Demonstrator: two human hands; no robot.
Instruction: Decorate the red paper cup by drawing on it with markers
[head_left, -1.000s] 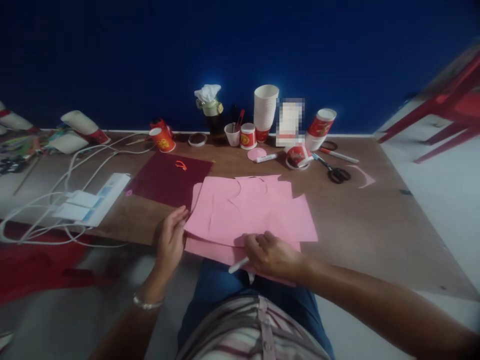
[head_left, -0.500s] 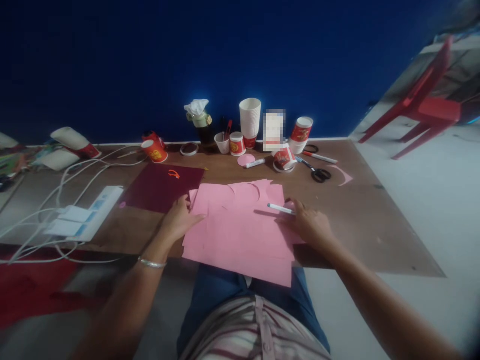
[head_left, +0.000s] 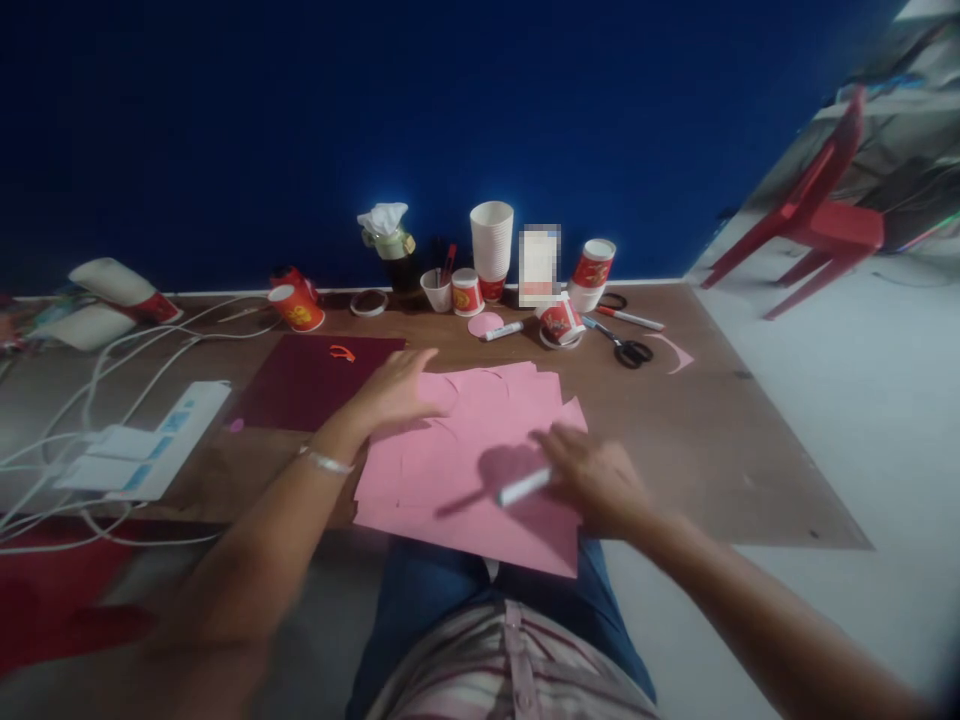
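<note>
Pink paper sheets point(head_left: 457, 490) lie in a loose pile at the table's front edge, overhanging it toward my lap. Curved lines or cuts show near their far edge. My left hand point(head_left: 401, 392) is at the far left corner of the pile, thumb and fingers apart, with nothing seen in it. Over the right part of the paper, my right hand point(head_left: 592, 475) holds a white marker point(head_left: 525, 487), its greenish end pointing left. A shadow of hand and marker falls on the paper. The fingertips of my right hand are blurred.
A dark red sheet point(head_left: 300, 385) lies left, near a white power strip point(head_left: 180, 440) and cables. Along the wall stand stacked paper cups point(head_left: 492, 240), a red cup point(head_left: 561, 320) and a tissue holder point(head_left: 388, 245). Scissors point(head_left: 631, 352) and another marker point(head_left: 504, 331) lie in front.
My left hand has moved from the paper's left edge up to its far left corner. My right hand has come nearer to me with the marker, now tilted the other way.
</note>
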